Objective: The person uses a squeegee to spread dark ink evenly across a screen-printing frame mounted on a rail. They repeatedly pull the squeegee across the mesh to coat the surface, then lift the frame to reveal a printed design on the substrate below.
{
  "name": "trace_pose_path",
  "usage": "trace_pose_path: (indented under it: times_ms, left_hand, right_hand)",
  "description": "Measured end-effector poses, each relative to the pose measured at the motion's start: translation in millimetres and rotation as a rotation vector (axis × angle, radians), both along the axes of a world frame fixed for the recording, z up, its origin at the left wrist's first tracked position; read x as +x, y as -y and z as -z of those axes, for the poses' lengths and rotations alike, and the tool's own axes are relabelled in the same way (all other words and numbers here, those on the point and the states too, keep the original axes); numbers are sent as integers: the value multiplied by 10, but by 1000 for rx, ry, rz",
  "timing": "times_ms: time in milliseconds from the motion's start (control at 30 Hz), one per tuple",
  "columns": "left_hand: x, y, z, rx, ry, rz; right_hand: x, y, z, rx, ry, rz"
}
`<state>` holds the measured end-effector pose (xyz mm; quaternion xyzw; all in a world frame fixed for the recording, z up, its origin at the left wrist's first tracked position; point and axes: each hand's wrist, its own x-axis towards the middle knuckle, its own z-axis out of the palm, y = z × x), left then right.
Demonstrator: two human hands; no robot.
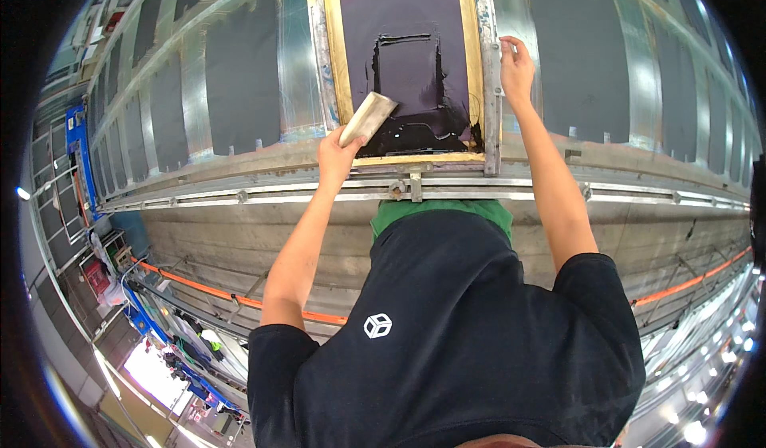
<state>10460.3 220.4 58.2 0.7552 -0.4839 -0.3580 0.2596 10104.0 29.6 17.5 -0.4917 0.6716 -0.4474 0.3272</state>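
A screen-printing frame [488, 89] with a metal rim, yellow taped border and dark mesh lies on the long table in front of me. Black ink [415, 133] is pooled at the mesh's near end, with streaks outlining a rectangle. My left hand [337, 154] grips a pale wooden squeegee [369, 117], tilted with its blade down on the near left corner of the mesh beside the ink. My right hand [517, 65] rests on the frame's right metal edge, fingers curled over it.
Dark fabric panels [243, 73] lie in a row along the table on both sides of the frame. A metal rail [239, 197] with a bracket [415, 185] runs along the near table edge. An orange strip [207, 290] runs below; racks and clutter stand at the far left.
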Motion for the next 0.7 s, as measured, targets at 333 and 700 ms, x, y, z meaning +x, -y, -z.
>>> trace_pose_path:
  times_ms: [333, 700]
  left_hand:
    - [-54, 1218, 234, 598, -294, 772]
    - [-113, 1918, -200, -18, 152, 449]
  right_hand:
    - [151, -2, 41, 93, -165, 0]
    - [782, 138, -797, -318, -752, -624]
